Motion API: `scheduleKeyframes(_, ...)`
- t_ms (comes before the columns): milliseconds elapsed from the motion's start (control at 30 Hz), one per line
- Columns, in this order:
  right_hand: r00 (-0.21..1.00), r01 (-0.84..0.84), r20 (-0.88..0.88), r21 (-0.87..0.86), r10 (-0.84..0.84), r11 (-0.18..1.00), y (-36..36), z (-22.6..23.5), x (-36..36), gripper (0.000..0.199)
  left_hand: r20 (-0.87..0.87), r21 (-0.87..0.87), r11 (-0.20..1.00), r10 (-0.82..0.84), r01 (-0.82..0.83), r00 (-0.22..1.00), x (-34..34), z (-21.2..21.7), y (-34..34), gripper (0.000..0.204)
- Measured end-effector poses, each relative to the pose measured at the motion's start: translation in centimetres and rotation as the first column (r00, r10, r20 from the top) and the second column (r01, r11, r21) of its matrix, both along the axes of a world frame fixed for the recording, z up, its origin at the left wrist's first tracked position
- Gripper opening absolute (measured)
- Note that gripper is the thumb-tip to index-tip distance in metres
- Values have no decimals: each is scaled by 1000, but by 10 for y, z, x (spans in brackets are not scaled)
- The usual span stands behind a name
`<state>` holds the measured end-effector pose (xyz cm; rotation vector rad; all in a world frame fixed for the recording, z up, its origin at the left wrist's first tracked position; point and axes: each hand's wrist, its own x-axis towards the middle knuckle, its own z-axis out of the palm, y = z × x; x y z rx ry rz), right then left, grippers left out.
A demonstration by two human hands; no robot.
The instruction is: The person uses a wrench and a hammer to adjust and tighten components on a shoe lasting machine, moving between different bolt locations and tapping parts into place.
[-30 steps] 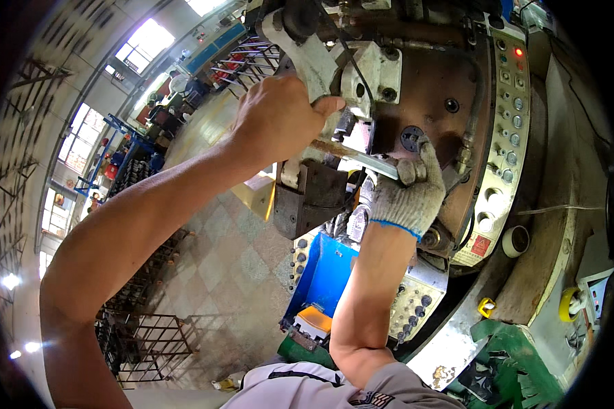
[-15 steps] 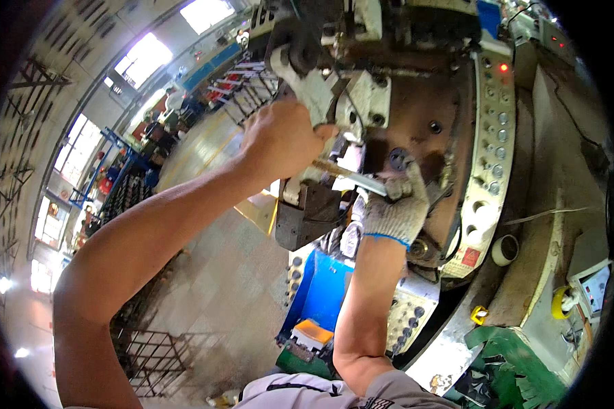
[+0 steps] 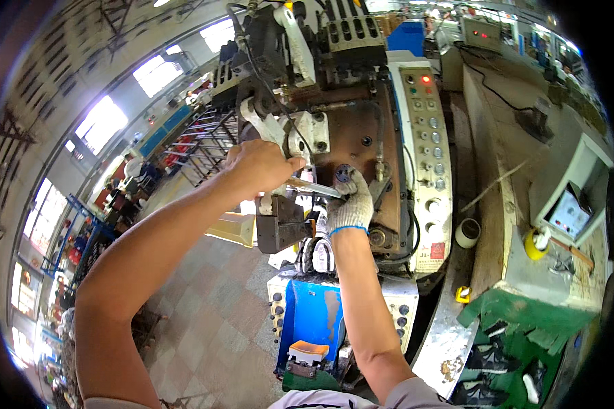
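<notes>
1. The left hand (image 3: 258,167), bare, is reaching up to the machine (image 3: 351,136), and its fingers are closing around the near end of a thin metal rod (image 3: 312,189).
2. The rod is lying almost level in front of the brown face of the machine, between the two hands, just above the dark metal block (image 3: 283,225).
3. The right hand (image 3: 351,201) is wearing a grey knitted glove with a blue cuff. It is pressing against the brown plate, and its fingers are bending around the far end of the rod, next to a small round dark part (image 3: 343,175). I cannot tell how firmly they are gripping, because the glove is hiding the contact.
4. A white metal bracket (image 3: 307,133) is sitting just above the left hand, and black cables are hanging down in front of it.
5. A pale control panel (image 3: 426,136) with rows of round buttons and one red light is standing to the right of the brown plate.
6. Below the hands, a blue cabinet (image 3: 310,320) is standing on the tiled floor, with an orange pedal (image 3: 308,352) at its foot.
7. On the surface (image 3: 518,273) at the right, a roll of white tape (image 3: 467,233) is lying near the panel, and a small screen (image 3: 569,215) is standing further away.
</notes>
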<state>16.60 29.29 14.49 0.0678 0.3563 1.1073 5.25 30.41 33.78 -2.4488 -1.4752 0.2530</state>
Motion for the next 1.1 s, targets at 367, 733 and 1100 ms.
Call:
scheduleKeyframes(367, 980, 164, 102, 82, -172, 983, -18, 3, -7, 36, 321, -460, 830, -175, 315, 931, -16, 23, -3, 48)
scheduleKeyframes(733, 936, 168, 294, 101, -191, 981, -55, 7, -35, 55, 429, -489, 806, -111, 334, 896, -24, 22, 5, 37)
scheduleKeyframes(1100, 829, 152, 543, 20, -138, 988, -26, -17, -62, 11, 338, -407, 817, -281, 408, 899, 2, 33, -7, 25)
